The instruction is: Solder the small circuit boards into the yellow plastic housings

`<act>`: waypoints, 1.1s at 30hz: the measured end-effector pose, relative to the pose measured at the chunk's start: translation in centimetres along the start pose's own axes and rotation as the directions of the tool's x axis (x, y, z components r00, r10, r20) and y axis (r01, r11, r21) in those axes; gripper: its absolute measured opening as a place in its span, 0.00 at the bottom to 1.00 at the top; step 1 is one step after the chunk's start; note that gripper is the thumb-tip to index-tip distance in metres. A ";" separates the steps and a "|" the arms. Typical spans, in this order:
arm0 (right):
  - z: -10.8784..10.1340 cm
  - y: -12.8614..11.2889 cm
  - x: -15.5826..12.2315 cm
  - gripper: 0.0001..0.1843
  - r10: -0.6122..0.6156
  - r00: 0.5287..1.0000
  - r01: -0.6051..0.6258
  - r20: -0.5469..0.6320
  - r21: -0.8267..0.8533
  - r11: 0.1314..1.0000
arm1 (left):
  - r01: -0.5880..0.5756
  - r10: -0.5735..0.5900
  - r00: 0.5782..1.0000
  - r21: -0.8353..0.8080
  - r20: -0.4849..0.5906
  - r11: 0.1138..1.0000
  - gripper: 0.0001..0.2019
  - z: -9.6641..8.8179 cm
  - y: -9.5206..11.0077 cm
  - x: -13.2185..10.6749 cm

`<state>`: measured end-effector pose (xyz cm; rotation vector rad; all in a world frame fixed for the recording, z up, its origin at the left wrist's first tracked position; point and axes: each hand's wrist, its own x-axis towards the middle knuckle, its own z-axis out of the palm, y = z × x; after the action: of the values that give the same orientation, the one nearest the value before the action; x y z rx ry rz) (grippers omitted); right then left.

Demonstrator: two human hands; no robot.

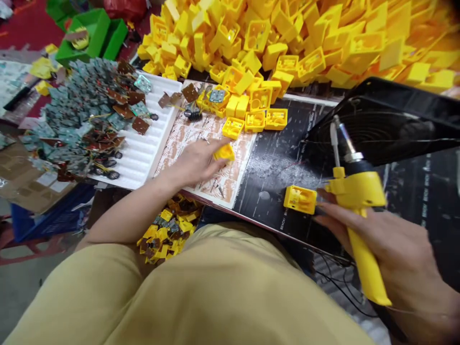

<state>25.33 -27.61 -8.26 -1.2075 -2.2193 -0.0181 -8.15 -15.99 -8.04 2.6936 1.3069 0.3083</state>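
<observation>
My left hand [201, 160] rests on a printed sheet [187, 132], its fingers closed round a small yellow plastic housing [224, 153]. My right hand [391, 249] grips the handle of a yellow soldering gun [359, 211], whose metal tip points up and away. A single yellow housing [300, 199] lies on the dark mat [276, 163] just left of the gun. Several more yellow housings [251, 117] sit at the far edge of the sheet.
A big heap of yellow housings [323, 38] fills the back. A white ribbed tray [140, 148] carries a pile of small circuit boards [82, 115]. A black fan [388, 120] stands at right. Green bins [93, 33] sit far left. A bin of assembled parts [168, 230] is below the table edge.
</observation>
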 end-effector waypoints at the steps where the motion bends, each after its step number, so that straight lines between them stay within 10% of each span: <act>1: 0.2 0.2 0.4 0.27 -0.069 0.997 0.069 0.017 -0.020 0.997 | -0.069 0.069 0.998 -0.057 -0.004 0.996 0.25 0.3 1.3 0.0; 6: 2.0 0.6 1.1 0.31 -0.162 0.987 0.162 0.016 -0.012 0.987 | -0.313 0.312 0.950 -0.105 -0.021 0.944 0.23 -0.1 4.5 1.8; 12: 3.5 0.1 0.6 0.32 -0.126 0.992 0.126 0.008 0.015 0.992 | 0.148 -0.121 0.985 0.236 -0.123 0.960 0.14 -2.9 -5.1 8.1; 17: 4.2 0.1 0.9 0.32 -0.106 0.994 0.107 -0.027 0.011 0.994 | -0.108 0.104 0.994 0.290 0.030 0.951 0.12 -2.5 -9.8 9.5; 22: 4.4 0.1 1.3 0.32 -0.088 0.995 0.088 -0.040 0.017 0.996 | -0.046 0.070 0.989 0.178 -0.131 0.983 0.20 -2.9 -11.0 9.3; 28: 4.5 0.2 1.4 0.28 -0.090 0.995 0.089 -0.051 -0.011 0.996 | -0.189 0.180 0.982 0.270 0.059 0.944 0.15 -2.6 -10.5 9.0; 33: 4.6 0.2 1.4 0.26 -0.095 0.994 0.093 -0.046 -0.033 0.995 | -0.077 0.084 0.996 0.464 0.005 0.883 0.18 -1.1 -9.6 9.2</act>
<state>22.59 -25.15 -11.39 -1.1065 -2.2404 -0.1177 -10.18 -2.80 -7.77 3.1472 1.4281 0.0180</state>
